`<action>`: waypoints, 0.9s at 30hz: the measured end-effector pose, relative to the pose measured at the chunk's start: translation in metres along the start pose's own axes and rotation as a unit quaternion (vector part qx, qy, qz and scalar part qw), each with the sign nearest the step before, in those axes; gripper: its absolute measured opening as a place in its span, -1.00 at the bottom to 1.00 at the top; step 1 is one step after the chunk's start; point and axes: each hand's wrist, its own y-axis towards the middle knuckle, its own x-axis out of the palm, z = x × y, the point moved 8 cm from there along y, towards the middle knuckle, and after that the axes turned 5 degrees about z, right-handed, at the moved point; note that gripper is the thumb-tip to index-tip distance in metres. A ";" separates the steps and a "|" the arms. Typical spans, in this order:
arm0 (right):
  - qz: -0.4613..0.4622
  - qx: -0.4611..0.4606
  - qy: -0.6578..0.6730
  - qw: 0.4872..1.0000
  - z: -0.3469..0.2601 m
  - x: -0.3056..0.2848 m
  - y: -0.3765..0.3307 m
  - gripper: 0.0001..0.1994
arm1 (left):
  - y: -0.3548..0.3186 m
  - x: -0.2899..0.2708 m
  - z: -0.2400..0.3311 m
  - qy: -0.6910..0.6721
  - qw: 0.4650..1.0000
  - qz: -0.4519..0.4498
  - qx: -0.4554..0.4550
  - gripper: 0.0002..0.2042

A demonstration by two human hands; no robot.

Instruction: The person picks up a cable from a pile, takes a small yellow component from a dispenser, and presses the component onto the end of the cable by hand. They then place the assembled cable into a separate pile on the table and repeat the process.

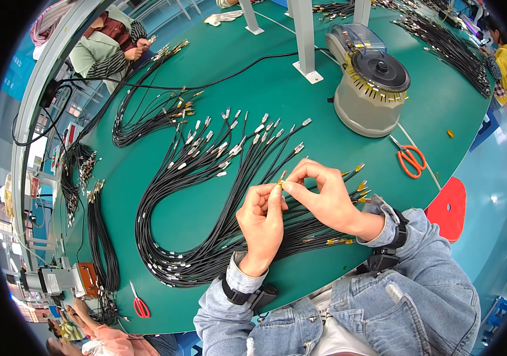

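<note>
Close together over the bench, both my hands pinch at one spot. My left hand [262, 222] has its thumb and forefinger closed on a cable end [282, 176] with a small metal tip and a bit of yellow tape. From the other side, the thumb and fingers of my right hand [329, 197] press on the same yellow tape [281, 183]. Beneath them lies a thick bundle of black cables [173, 261], curved in a U. Its upper ends carry silver connectors with white tags [224, 148]; several ends by my right wrist have yellow tape [362, 187].
A round tape dispenser [367, 107] with yellow strips stands beyond my right hand, near orange-handled scissors [410, 159]. Red-handled scissors [141, 307] lie at the left. More cable bundles [102, 243] line the green table [194, 196]. A metal post [304, 47] rises behind. Other people sit around.
</note>
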 end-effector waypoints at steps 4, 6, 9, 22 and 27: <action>-0.005 -0.003 0.004 1.000 -0.001 0.000 0.000 -0.88 | 0.001 0.001 0.005 0.004 1.000 0.014 0.019 -0.92; -0.005 -0.006 0.012 1.000 0.000 0.000 0.000 -0.89 | 0.001 0.001 0.005 0.019 0.999 0.016 0.036 -0.89; -0.005 -0.011 0.011 1.000 -0.002 0.001 0.000 -0.90 | 0.001 -0.001 0.004 0.049 0.996 0.018 0.069 -0.84; -0.003 -0.054 -0.018 0.998 -0.009 0.000 -0.002 -0.92 | -0.003 -0.001 0.013 0.113 0.979 0.036 0.166 -0.79; -0.006 -0.045 -0.012 0.999 -0.008 -0.001 -0.002 -0.93 | -0.007 0.001 0.022 0.173 0.957 0.041 0.229 -0.78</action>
